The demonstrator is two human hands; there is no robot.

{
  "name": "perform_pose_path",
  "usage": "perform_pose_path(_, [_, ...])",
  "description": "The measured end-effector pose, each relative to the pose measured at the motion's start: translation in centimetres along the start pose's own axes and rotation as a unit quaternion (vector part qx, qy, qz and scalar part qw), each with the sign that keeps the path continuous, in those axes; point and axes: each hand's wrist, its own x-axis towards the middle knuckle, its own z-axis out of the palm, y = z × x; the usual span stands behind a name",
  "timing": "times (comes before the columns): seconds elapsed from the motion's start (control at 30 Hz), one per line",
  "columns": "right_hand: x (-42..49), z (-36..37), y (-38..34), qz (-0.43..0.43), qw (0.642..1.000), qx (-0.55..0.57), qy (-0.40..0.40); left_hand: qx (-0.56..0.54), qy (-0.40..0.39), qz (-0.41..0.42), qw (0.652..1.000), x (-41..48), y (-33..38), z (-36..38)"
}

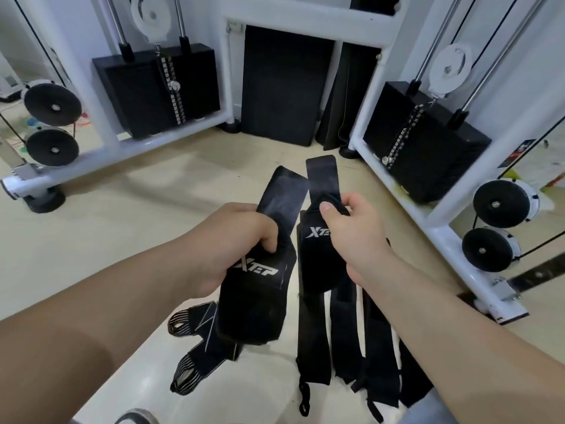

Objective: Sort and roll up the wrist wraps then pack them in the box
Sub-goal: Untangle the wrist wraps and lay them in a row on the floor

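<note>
Two bare hands hold black wrist wraps above a pale wooden floor point(91, 228) in a gym room. White cable-machine frames stand at 10 o'clock point(101, 148) and 2 o'clock point(428, 215), each carrying a black weight stack point(153, 87) and black pulley wheels point(52, 109). A dark mat point(281, 87) leans upright at 12 o'clock between the frames.

The left hand point(232, 243) is clamped on the left wrist wrap point(253, 301), fingers curled round its middle; white lettering on it reads "XTEP". The right hand point(351, 231) is clamped on the right wrist wrap point(318, 261), thumb pressed on its upper fold; the visible lettering reads "XTE", the rest hidden by the hand.

More black wraps point(345, 338) lie side by side on a white worktop point(260, 387) at 6 o'clock. Two grey-striped wraps point(195, 347) lie beside them at 7 o'clock. No box can be made out.
</note>
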Motion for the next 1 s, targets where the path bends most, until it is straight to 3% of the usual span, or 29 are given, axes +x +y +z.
perform_pose_path(0.17, [-1.1, 0.8, -1.1, 0.052, 0.992, 0.022, -0.116, -0.070, -0.031, 0.065, 0.995, 0.1, -0.3, 0.7])
perform_pose_path(0.33, [-2.0, 0.5, -2.2, 0.093, 0.973, 0.138, -0.163, -0.081, 0.056, 0.143, 0.985, 1.0, -0.8, 0.7])
perform_pose_path(0.43, [-2.2, 0.4, -2.2, 0.105, 0.970, 0.144, -0.164, -0.057, 0.103, 0.143, 0.983, 1.6, -0.9, 0.5])
perform_pose_path(0.63, [-2.6, 0.6, -2.0, 0.095, 0.980, 0.119, -0.128, 0.100, 0.152, 0.164, 0.969, 2.5, -1.4, -0.5])
perform_pose_path(0.87, [-2.3, 0.3, -2.1, 0.134, 0.972, 0.147, -0.122, 0.089, 0.024, 0.179, 0.980, 1.4, -0.9, 0.2])
perform_pose_path(1.0, [-2.5, 0.4, -2.1, 0.148, 0.967, 0.160, -0.135, 0.104, 0.082, 0.179, 0.975, 2.6, -1.5, -0.2])
